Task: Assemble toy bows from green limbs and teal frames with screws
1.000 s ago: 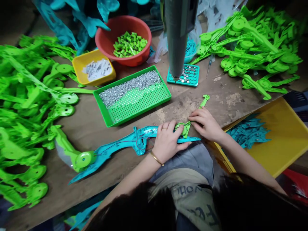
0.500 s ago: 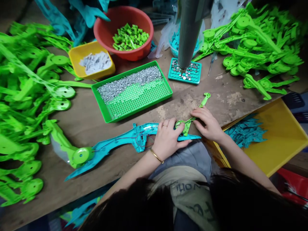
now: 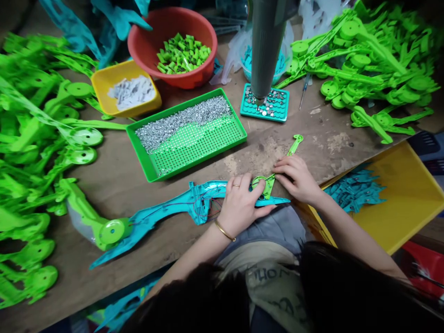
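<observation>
A long turquoise plastic shell (image 3: pixel 163 206), shaped like part of a toy bow, lies across the table's front with thin dark red wires in it. My left hand (image 3: pixel 239 199) is closed over its right part, thumb against the round end of a green plastic arm (image 3: pixel 265 186). My right hand (image 3: pixel 296 178) pinches that arm farther along; its hooked tip (image 3: pixel 295 142) sticks out beyond the fingers. Another green arm (image 3: pixel 113 231) with a disc and a grey translucent piece is joined at the shell's left end. My left fingertips and the shell beneath are partly hidden.
A green tray (image 3: pixel 194 159) of screws lies ahead, and a turquoise tray (image 3: pixel 282 115) of small metal discs stands under a hanging grey tool (image 3: pixel 265 55). Red bowl (image 3: pixel 204 69), yellow bowl (image 3: pixel 100 95) and green part piles (image 3: pixel 374 60) surround them. A yellow bin (image 3: pixel 412 199) sits right.
The view has shifted slightly, moving the trays and bowls a little left in the picture. My right hand has edged slightly left along the green arm; both hands keep their hold.
</observation>
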Available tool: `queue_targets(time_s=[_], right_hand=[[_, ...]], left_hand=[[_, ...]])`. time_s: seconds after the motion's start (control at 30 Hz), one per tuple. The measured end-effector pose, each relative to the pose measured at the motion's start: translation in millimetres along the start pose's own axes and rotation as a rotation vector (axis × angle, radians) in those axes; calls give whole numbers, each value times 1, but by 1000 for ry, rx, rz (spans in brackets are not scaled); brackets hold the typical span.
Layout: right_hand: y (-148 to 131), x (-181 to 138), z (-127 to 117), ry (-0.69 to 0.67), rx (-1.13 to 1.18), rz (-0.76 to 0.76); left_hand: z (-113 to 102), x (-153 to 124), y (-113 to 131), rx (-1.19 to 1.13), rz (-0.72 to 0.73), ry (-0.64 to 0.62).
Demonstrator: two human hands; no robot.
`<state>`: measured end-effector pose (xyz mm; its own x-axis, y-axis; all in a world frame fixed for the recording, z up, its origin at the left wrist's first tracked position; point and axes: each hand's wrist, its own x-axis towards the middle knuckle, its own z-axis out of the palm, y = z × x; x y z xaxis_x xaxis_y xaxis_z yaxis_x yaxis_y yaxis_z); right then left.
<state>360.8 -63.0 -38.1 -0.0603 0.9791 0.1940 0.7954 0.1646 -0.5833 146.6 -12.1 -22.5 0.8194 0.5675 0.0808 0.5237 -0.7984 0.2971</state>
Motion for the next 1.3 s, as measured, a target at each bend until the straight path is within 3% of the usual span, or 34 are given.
queue_targets(time_s=[0.63,0.9,1.07,1.3], right_hand=[[-9,2,1,-21,10,69],[-29,9,9,-32,13,325],[-37,10,13,-9,-43,361],[-39,10,16,-7,-90,326]], left_hand=[[1,-1,-3,11,39,44],[-2,0,3,37,10,-5],[-7,1,6,63,3,-27],[13,3,22,115,66,153]])
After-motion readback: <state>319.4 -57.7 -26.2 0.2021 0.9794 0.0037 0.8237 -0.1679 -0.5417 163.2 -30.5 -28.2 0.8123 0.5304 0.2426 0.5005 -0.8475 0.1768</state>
